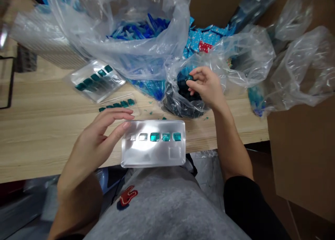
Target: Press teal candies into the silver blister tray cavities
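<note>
**Pinching teal above dark pieces**

Gripping a small glossy teal piece [190,78] between thumb and fingertips of the right hand [208,86], over a crinkled clear plastic bag [180,109], beyond and right of the tray. With loosely open left hand [98,138], touching the far-left corner of a shiny, round-cornered clear plastic tray [146,156], set with three faceted teal squares [165,137], nearer the body than the right hand.

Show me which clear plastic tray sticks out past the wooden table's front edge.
The frontmost tray, holding three teal square pieces; both trays behind it, tilted one included, lie wholly on the table.
</note>
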Demonstrator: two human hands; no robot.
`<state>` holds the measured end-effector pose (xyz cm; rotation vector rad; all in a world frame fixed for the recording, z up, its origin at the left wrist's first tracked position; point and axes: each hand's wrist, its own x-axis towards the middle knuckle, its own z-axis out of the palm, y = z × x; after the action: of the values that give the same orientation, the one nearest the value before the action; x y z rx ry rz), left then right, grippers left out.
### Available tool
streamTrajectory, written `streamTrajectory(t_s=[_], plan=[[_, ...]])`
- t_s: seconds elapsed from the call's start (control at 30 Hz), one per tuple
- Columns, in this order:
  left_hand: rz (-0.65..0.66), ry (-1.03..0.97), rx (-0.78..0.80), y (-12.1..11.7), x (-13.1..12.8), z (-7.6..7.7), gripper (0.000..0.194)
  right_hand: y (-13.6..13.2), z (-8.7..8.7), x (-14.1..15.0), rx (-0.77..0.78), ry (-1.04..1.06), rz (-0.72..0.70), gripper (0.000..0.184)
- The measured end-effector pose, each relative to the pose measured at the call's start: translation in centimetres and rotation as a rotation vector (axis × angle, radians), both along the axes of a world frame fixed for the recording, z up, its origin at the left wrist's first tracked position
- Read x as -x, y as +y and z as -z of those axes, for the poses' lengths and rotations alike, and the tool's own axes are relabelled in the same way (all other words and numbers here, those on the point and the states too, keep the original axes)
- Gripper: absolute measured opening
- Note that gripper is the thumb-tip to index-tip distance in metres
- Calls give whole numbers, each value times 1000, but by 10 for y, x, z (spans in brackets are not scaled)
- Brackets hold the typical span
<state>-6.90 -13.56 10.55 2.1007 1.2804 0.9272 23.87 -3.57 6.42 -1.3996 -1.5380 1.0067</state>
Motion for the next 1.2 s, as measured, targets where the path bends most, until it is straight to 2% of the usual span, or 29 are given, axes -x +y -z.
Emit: streamTrajectory(t_s=[0.07,0.13,0.23,0.4,0.57,0.67,0.77,0.87,0.93,1.0,1.1,1.13,1.2], plan=[[9,-12,-7,4,-6,-5,12,-13,-9,1,85,309,-34,23],[13,-42,-20,6,-18,-11,13,-30,-21,7,148,505,-113,31],[25,-119,-41,6,-38,-21,17,-56,-39,24,196,613,-238,38],[-1,-221,-19,0,-57,-30,18,-85,-58,51,227,749,-399,27],[53,-278,-113,-4,-52,-23,26,-93,-66,67,277,872,-431,15],[54,-331,-189,-8,-48,-19,31,-94,-67,71,320,921,-485,19],[25,-369,-186,-12,-47,-20,28,-94,-64,76,325,938,-551,27],[-4,-396,-164,-16,-45,-21,21,-92,-57,84,268,944,-530,23],[-24,-408,-146,-17,-44,-19,19,-92,-53,86,211,893,-522,18],[-64,-421,-127,-18,-40,-16,19,-91,-52,85,112,721,-486,16],[-201,-480,-104,-19,-29,-6,17,-92,-57,80,-154,203,-391,17],[-249,-497,-100,-19,-24,-3,16,-92,-59,79,-238,22,-391,19],[-305,-503,-77,-20,-15,5,15,-93,-65,78,-325,-242,-480,26]])
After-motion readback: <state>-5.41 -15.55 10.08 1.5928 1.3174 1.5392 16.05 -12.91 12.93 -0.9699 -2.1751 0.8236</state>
